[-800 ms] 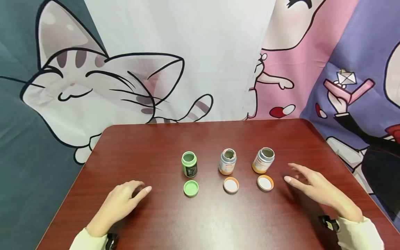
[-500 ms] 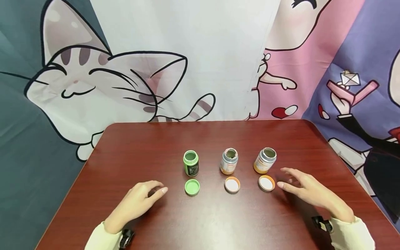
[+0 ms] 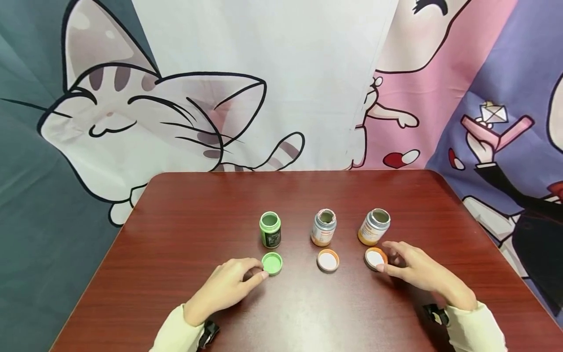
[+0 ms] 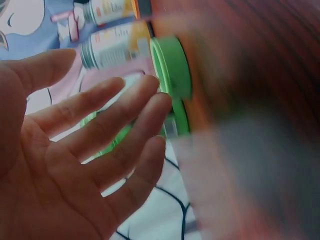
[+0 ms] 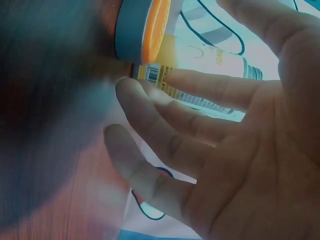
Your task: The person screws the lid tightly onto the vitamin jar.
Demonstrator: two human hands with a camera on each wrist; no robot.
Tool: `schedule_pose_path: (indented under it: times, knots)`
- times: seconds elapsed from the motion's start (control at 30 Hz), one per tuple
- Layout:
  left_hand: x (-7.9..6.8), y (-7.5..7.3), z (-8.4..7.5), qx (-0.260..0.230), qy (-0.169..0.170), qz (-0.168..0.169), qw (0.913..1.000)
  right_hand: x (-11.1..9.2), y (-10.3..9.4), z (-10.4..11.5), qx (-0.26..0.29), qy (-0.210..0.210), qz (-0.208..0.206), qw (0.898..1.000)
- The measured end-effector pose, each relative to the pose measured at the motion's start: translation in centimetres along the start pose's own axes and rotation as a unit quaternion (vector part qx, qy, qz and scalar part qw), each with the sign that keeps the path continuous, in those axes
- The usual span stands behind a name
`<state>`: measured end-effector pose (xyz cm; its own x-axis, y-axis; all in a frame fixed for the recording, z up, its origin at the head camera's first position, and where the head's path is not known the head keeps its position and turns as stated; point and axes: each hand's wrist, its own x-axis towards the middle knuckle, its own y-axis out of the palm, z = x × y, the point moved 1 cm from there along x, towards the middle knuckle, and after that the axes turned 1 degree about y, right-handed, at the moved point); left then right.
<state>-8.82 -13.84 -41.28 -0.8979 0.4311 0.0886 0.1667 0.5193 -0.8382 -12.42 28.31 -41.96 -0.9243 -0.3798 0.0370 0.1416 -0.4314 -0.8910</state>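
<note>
My left hand (image 3: 226,287) is at the left side of the green lid (image 3: 272,264), thumb and fingers apart around its near edge. In the left wrist view the green lid (image 4: 172,67) stands just beyond the loosely extended fingers (image 4: 142,107). Behind that lid is an open green jar (image 3: 270,230). My right hand (image 3: 420,269) reaches the right side of an orange-rimmed lid (image 3: 375,258) with a white inside. The right wrist view has relaxed fingers close to this lid (image 5: 142,30); contact cannot be told. An open white-and-orange bottle (image 3: 374,227) stands behind it.
Between the two pairs stand another open white-and-orange bottle (image 3: 323,228) and its orange-rimmed lid (image 3: 328,260). All rest on a dark red-brown wooden table (image 3: 198,210). A printed cartoon cloth (image 3: 325,98) hangs behind the table's far edge.
My left hand has moved right, up to the green lid. The right hand has moved left to the right-hand orange-rimmed lid. Jars and lids keep their places on the table.
</note>
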Motion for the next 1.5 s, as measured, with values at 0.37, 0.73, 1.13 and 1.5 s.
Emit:
schedule_pose_path:
  times: [0.37,0.73,1.13,1.5]
  knots:
    - [2.9,2.6,-4.0,-0.093,0.05,0.063,0.9924,0.7,0.9,0.4,-0.077,0.076,0.014,0.994]
    - [6.8,5.9,-8.9,-0.114,0.137,0.07,0.9815,1.1,1.2,0.6,-0.087,0.082,0.024,0.993]
    - [10.1,9.9,-11.9,-0.154,0.061,0.057,0.9845,1.0,1.9,0.3,-0.079,0.068,0.006,0.995]
    - [13.4,10.7,-13.6,-0.169,-0.007,0.0,0.9855,1.0,1.8,0.1,-0.067,0.063,0.007,0.996]
